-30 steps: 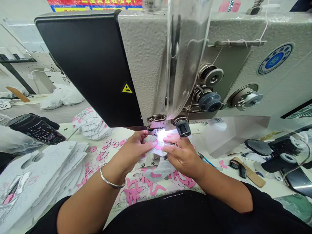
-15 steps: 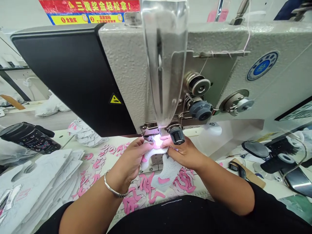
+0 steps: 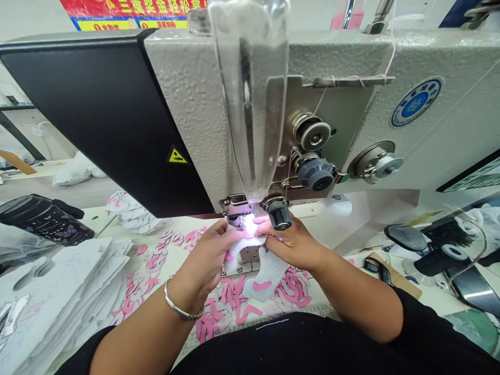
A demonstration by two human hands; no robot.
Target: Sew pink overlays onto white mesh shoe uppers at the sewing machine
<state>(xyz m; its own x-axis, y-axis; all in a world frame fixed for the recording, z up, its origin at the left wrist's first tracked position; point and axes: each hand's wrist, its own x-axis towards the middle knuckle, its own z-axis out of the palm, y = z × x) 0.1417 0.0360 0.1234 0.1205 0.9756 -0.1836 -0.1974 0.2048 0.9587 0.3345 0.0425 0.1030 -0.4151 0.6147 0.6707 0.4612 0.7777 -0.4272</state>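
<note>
Little has changed in the last half second: both hands remain at the needle, and the white mesh piece has crept slightly toward the machine. A large grey sewing machine fills the upper view, with a black panel on its left. Below it lies a pale tabletop. A stack of white fabric cutouts sits at the tabletop's left edge. Pink cutouts are scattered across the middle near the front edge. The white mesh piece lies over them, its far end under the lit presser foot. The left hand pinches its left edge. The right hand grips its right side, just below a black knob. The two sets of fingertips nearly meet.
</note>
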